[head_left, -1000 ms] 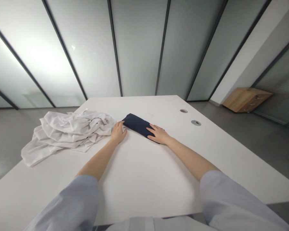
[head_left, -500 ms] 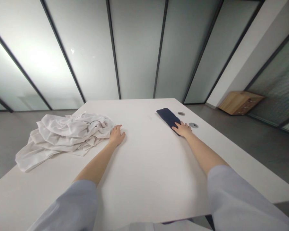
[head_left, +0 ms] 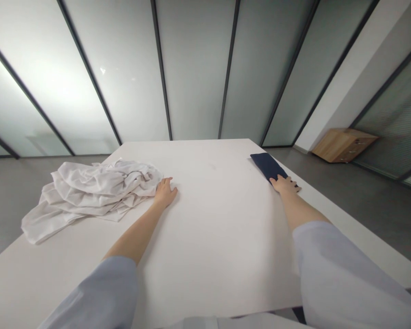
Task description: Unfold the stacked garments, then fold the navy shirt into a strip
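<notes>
A folded dark navy cloth [head_left: 267, 165] lies near the right edge of the white table [head_left: 208, 219]. My right hand [head_left: 285, 184] rests flat on its near end, fingers spread. My left hand [head_left: 165, 192] lies palm down on the table, its fingertips touching the edge of a crumpled white garment [head_left: 92, 188] heaped at the left. Both arms wear pale blue sleeves.
Frosted glass panels with dark frames stand behind the table. A low wooden cabinet [head_left: 344, 144] sits on the grey floor at the far right. The table's right edge runs close beside the navy cloth.
My right hand has slid the folded navy cloth from the table's middle across to its right edge, covering the two round holes there. My left hand has stayed by the white garment.
</notes>
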The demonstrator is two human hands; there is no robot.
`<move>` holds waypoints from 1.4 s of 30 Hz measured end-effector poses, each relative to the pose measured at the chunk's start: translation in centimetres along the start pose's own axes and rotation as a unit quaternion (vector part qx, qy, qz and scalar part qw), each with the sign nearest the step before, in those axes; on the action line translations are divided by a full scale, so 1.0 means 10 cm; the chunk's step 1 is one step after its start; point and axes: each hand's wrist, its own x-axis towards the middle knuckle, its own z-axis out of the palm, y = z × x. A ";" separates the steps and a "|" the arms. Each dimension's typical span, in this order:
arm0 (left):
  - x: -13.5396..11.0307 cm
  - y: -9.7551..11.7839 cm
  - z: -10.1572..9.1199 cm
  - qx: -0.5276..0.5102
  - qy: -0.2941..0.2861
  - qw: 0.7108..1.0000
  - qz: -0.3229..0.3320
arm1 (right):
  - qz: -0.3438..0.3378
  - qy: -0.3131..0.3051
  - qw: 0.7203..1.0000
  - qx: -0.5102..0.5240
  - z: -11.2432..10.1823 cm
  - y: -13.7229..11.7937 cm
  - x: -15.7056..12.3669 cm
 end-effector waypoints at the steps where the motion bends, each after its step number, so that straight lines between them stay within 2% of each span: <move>1: 0.00 0.01 0.00 0.001 -0.002 1.000 -0.001 | -0.013 0.019 1.000 -0.006 0.02 0.01 -0.01; 5: -0.01 0.04 -0.03 0.012 -0.020 1.000 -0.003 | -0.116 0.109 0.987 -0.030 0.03 -0.03 -0.08; 9: -0.02 0.05 -0.04 0.038 -0.065 0.997 0.007 | -0.214 0.156 0.964 -0.014 -0.09 -0.30 -0.21; 11: -0.02 0.06 -0.05 0.052 -0.085 0.995 0.019 | -0.281 0.145 0.949 -0.004 -0.14 -0.52 -0.37; 13: -0.03 0.06 -0.05 0.063 -0.092 0.993 0.028 | -0.358 0.100 0.928 -0.002 -0.13 -0.77 -0.60; 15: -0.03 0.06 -0.06 0.068 -0.094 0.993 0.030 | -0.426 0.039 0.904 -0.002 -0.05 -1.00 -0.89; 17: -0.03 0.06 -0.08 0.065 -0.099 0.992 0.034 | -0.465 -0.012 0.885 -0.003 0.08 -1.19 -1.16; 20: -0.03 0.03 -0.10 0.052 -0.109 0.992 0.044 | -0.470 -0.036 0.882 0.008 0.27 -1.34 -1.43; 24: -0.02 -0.01 -0.10 0.036 -0.110 0.992 0.058 | -0.471 -0.039 0.880 0.045 0.38 -1.32 -1.44; 28: -0.02 -0.02 -0.09 0.034 -0.111 0.992 0.060 | -0.488 -0.043 0.870 0.065 0.39 -1.25 -1.36; 42: -0.02 -0.04 -0.08 0.034 -0.110 0.992 0.060 | -0.488 -0.037 0.869 0.069 0.40 -1.24 -1.37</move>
